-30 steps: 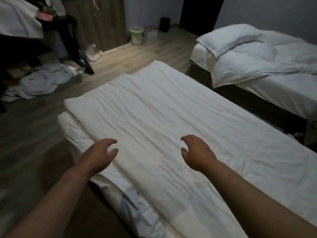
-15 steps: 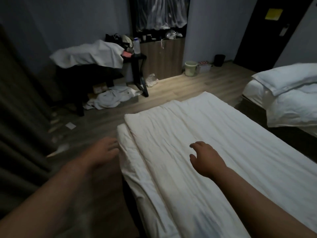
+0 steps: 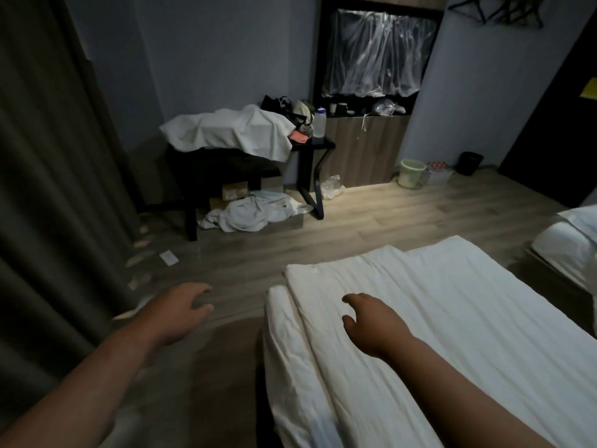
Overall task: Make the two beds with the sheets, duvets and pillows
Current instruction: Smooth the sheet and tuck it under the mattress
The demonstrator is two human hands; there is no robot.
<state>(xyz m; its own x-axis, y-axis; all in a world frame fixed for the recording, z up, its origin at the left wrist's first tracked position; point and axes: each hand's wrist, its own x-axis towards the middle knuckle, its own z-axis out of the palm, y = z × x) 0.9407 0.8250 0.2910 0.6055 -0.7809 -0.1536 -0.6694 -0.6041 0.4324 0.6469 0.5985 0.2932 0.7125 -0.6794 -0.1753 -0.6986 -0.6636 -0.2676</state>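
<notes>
One white duvet [image 3: 468, 318] at four o'clock, wood floor [image 3: 371, 221] at twelve; my left hand [image 3: 176, 310] and right hand [image 3: 374, 324] outstretched, fingers loose, empty.

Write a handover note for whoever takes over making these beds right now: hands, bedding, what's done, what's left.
Left hand open, over the floor beside the near bed.
Right hand open above the white duvet spread flat on that bed.
More white bedding lies on the black table, a heap on the floor.
Done: duvet spread.
Left: no pillow visible on near bed; far bed mostly out of view.
</notes>
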